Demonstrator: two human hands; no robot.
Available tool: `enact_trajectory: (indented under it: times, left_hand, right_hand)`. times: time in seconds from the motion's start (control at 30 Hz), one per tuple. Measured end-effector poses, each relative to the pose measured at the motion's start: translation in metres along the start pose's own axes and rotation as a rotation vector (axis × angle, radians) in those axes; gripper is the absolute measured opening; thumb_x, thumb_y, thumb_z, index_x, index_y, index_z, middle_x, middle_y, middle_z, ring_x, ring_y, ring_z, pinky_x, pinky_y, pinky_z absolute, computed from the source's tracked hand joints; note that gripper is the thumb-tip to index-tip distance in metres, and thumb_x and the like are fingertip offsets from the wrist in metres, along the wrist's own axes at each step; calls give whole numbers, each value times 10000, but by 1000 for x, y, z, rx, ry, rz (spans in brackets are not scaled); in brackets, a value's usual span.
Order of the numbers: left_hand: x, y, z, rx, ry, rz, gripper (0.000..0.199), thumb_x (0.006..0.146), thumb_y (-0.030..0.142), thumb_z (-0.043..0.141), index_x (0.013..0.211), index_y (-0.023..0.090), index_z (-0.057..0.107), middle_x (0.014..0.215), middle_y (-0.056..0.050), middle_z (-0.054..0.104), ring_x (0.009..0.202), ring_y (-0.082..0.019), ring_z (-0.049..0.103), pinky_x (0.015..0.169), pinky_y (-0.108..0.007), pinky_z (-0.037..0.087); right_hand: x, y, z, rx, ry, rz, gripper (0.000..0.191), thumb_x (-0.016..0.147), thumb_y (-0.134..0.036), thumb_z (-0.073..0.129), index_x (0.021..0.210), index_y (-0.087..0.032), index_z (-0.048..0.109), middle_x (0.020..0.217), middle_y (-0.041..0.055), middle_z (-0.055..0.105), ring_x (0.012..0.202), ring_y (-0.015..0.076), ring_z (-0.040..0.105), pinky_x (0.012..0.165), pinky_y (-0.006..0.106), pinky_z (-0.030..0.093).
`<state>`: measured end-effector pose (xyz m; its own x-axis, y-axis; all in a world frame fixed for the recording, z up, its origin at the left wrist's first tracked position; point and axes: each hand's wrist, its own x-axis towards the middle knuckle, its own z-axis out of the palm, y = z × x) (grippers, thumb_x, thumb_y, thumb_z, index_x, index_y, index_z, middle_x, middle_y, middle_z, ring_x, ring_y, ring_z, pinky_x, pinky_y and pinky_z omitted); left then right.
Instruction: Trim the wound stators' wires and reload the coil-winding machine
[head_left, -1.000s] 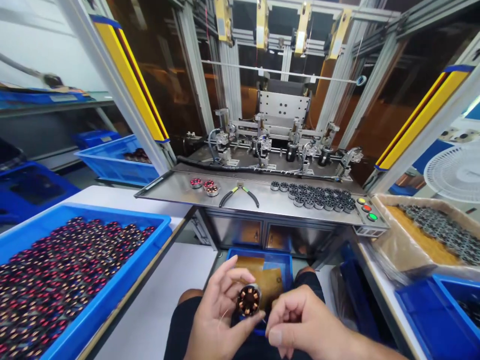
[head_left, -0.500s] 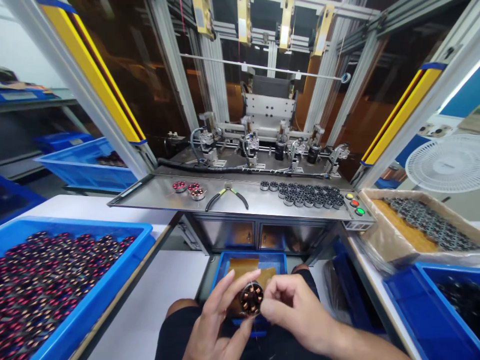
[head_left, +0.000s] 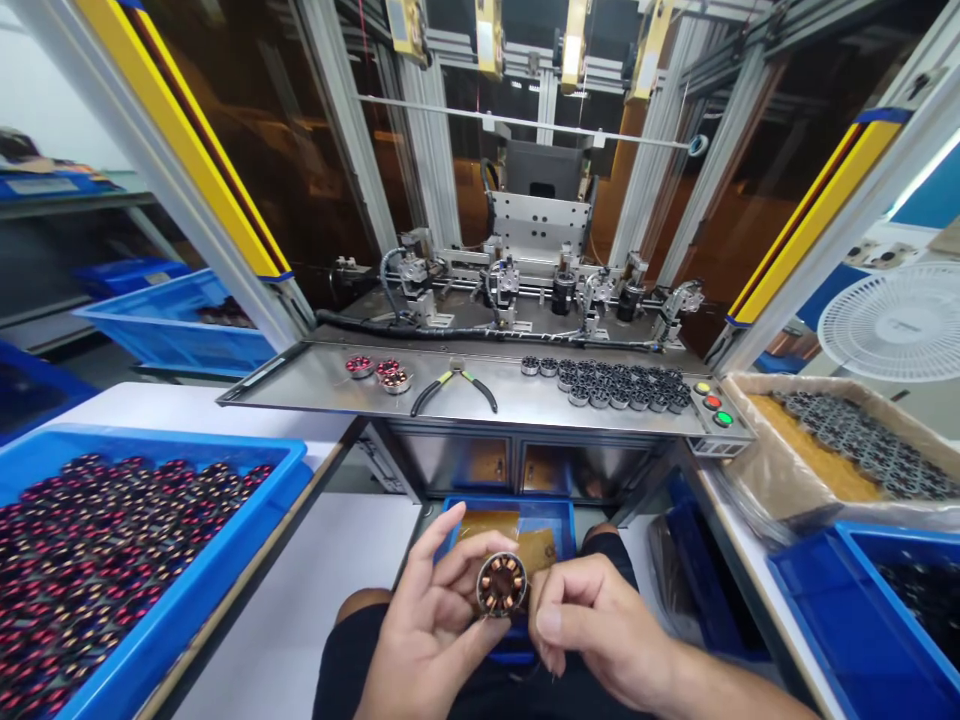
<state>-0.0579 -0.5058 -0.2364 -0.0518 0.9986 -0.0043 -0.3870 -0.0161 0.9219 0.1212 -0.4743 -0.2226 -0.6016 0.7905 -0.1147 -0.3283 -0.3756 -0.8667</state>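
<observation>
My left hand (head_left: 439,610) holds a copper-wound motor stator (head_left: 501,584) between thumb and fingers, its round face turned up towards me. Close at the stator's right side, my right hand (head_left: 589,615) is closed, thumb pressed against the curled fingers. Any fine wire in that pinch is too small to make out. Below both hands, between the knees, sits a blue bin (head_left: 559,512) with brown sheets (head_left: 487,524) in it. On the metal ledge ahead lie pliers (head_left: 454,378) with green-and-black handles, several wound stators (head_left: 394,380) to their left and rows of bare black stators (head_left: 622,385) to their right.
A blue tray (head_left: 296,455) full of wound stators stands at left. A carton (head_left: 795,480) of grey cores, a blue bin (head_left: 814,580) and a white fan (head_left: 892,320) are at right. Behind the ledge (head_left: 300,385) stands a winding machine (head_left: 540,235); coloured buttons (head_left: 712,402) sit at its right.
My right hand has moved slightly down and right, off the stator's edge, and its fingers now point lower. The stator stays in my left hand, its face tipped a little differently.
</observation>
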Motion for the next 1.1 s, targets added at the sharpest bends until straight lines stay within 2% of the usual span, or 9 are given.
enact_trajectory:
  times: [0.1,0.17,0.33,0.47,0.57,0.67,0.77,1.0,1.1]
  left_hand:
    - [2,-7,-4,-56,-32,-51,749,737,180,830,1372,342,469,1146,-70,751,823,-171,741,749,-237,603]
    - [3,-11,-3,-82,-47,-73,626,741,186,829,1293,333,574,1171,-63,753,853,-169,742,779,-236,604]
    - [5,-9,4,-74,-39,-146,370,728,238,841,1085,212,748,1246,-138,725,1002,-250,736,875,-297,606]
    - [3,-4,16,-162,-25,-198,430,717,317,851,1132,260,753,1313,-120,693,1135,-271,694,958,-298,569]
    - [2,-7,21,-179,-34,-207,542,664,326,886,1180,262,733,1262,-126,720,1032,-259,730,900,-291,590]
    - [1,-13,18,-85,15,-188,483,677,250,877,1143,246,750,1154,-107,767,940,-215,749,868,-250,592]
    - [1,-16,13,-11,72,-126,455,680,200,869,1119,240,757,1177,-95,760,1020,-232,737,922,-264,584]
    - [2,-10,20,-23,36,-153,404,724,273,840,1112,226,742,1229,-123,737,1069,-260,727,909,-283,603]
    - [1,-9,21,127,43,-73,410,703,268,847,1097,212,751,1205,-118,747,1072,-278,727,930,-317,602]
  right_hand:
    - [-3,3,-3,-88,-19,-6,402,756,-466,791,604,-144,605,552,-28,564,481,62,473,510,204,364]
    - [-4,4,-4,-165,-9,-20,429,769,-508,770,602,-152,597,554,-28,563,507,70,477,536,212,374]
    - [-5,4,-3,-309,41,-123,455,825,-524,709,570,-173,569,569,-15,554,590,102,499,598,238,401]
    - [-2,8,-2,-382,85,-230,453,857,-501,679,561,-180,559,582,-12,540,616,116,493,626,253,411]
    - [-2,12,-2,-419,88,-290,426,876,-464,667,582,-175,559,617,-7,552,650,123,512,676,266,424]
    - [-4,13,-4,-454,75,-328,400,885,-448,654,606,-177,562,645,0,566,665,131,528,695,274,436]
    - [-7,13,-6,-519,83,-350,379,890,-435,647,616,-179,590,637,10,581,639,135,544,668,274,443]
    - [-7,21,-8,-636,108,-430,326,922,-330,590,637,-173,606,661,40,629,676,150,595,689,278,471]
    - [-8,21,-9,-721,126,-496,279,919,-306,594,671,-178,593,663,31,615,654,143,583,652,264,466]
